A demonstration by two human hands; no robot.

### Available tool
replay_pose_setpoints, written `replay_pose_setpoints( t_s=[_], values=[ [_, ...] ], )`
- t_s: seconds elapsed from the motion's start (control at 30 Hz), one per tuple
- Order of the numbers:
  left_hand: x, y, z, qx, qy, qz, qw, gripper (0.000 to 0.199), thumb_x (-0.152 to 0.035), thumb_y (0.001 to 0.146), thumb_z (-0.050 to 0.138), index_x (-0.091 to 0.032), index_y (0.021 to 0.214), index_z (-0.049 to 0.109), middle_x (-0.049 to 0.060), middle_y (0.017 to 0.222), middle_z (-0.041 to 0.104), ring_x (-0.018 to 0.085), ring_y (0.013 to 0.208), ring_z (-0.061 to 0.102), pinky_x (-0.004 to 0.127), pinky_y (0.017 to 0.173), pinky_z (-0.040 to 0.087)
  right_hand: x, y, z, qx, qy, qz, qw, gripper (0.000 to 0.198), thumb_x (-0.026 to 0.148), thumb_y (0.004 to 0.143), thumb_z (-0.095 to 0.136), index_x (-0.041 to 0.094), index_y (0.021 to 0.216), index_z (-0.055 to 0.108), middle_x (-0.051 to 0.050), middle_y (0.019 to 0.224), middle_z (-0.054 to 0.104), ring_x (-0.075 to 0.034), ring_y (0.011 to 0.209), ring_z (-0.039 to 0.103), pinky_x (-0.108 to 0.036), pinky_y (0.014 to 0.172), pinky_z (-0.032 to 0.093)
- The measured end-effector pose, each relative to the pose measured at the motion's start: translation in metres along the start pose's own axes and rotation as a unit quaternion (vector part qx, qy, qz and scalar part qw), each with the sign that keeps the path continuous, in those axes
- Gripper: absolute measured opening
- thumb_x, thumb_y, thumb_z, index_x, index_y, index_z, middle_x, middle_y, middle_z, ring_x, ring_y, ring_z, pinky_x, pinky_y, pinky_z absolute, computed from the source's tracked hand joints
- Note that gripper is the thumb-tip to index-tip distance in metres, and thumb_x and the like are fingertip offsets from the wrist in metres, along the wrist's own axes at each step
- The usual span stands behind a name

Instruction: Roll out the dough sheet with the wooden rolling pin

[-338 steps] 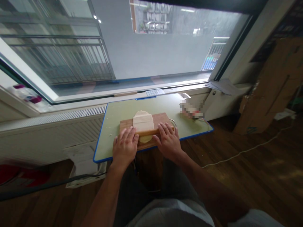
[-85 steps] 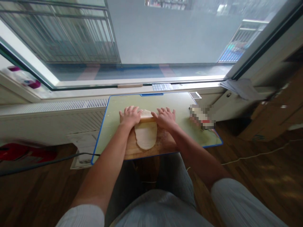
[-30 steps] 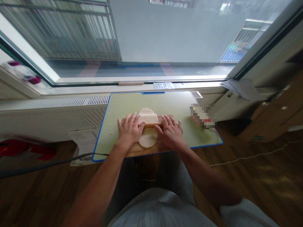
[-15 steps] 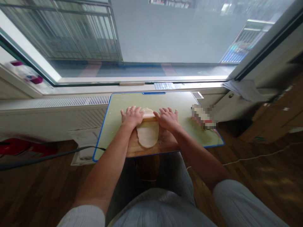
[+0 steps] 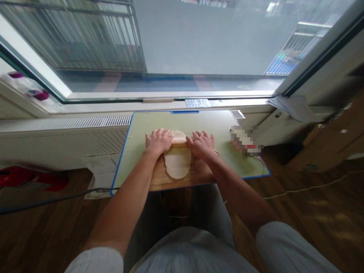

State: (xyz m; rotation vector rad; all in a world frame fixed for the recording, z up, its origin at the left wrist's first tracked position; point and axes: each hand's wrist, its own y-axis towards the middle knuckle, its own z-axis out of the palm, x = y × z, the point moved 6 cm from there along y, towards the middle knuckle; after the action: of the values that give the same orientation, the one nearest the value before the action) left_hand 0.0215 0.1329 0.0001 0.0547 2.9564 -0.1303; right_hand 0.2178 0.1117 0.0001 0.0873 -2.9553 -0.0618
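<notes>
A flat oval of pale dough (image 5: 178, 163) lies on a wooden board (image 5: 159, 179). Across its far part rests a wooden rolling pin (image 5: 179, 145), of which only the middle shows. My left hand (image 5: 159, 141) covers the pin's left end, fingers reaching forward over it. Its right end is under my right hand (image 5: 201, 144), the thumb near the dough's edge. Both palms press down on the pin, so its ends are hidden.
Beneath the wooden board is a pale green board with a blue rim (image 5: 136, 140). A pixelated object (image 5: 246, 141) stands on its right side. Behind are a radiator (image 5: 93, 121) and a window sill. A dark strap (image 5: 71, 195) crosses the lower left; a cardboard box (image 5: 321, 148) stands right.
The rolling pin and my hands have shifted very slightly toward me, and my right hand a touch to the right. The dough's near edge sits marginally lower in view.
</notes>
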Motion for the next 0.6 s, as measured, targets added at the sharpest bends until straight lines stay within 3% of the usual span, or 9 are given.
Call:
replay_pose_setpoints(
  t_s=[0.23,0.43,0.6],
  values=[
    [-0.003,-0.039,-0.002,-0.026,0.016,0.027,0.999,0.065,-0.055,0.111,0.023,-0.032,0.163,0.053,0.007,0.176,0.044,0.033,0.161,0.039,0.068,0.132,0.026,-0.002,-0.037,0.002,-0.006,0.027,-0.001,1.0,0.065,0.06,0.115,0.029,0.021,0.16,0.055,-0.01,0.169,0.053,-0.034,0.159,0.04,-0.068,0.131,0.024],
    [-0.005,-0.064,0.0,-0.058,0.009,0.048,0.997,0.066,-0.053,0.111,0.022,-0.027,0.159,0.059,0.008,0.174,0.047,0.032,0.16,0.042,0.065,0.131,0.029,-0.004,-0.062,0.003,-0.023,0.032,0.002,0.999,0.066,0.059,0.115,0.028,0.021,0.165,0.049,-0.01,0.173,0.046,-0.03,0.163,0.034,-0.065,0.135,0.017],
    [-0.003,-0.085,0.004,-0.068,-0.005,0.058,0.996,0.066,-0.054,0.111,0.022,-0.028,0.164,0.052,0.007,0.174,0.047,0.031,0.162,0.04,0.064,0.135,0.022,-0.005,-0.081,0.004,-0.03,0.028,-0.006,0.999,0.065,0.056,0.114,0.032,0.022,0.168,0.045,-0.011,0.176,0.043,-0.03,0.165,0.031,-0.064,0.135,0.014]
  ],
)
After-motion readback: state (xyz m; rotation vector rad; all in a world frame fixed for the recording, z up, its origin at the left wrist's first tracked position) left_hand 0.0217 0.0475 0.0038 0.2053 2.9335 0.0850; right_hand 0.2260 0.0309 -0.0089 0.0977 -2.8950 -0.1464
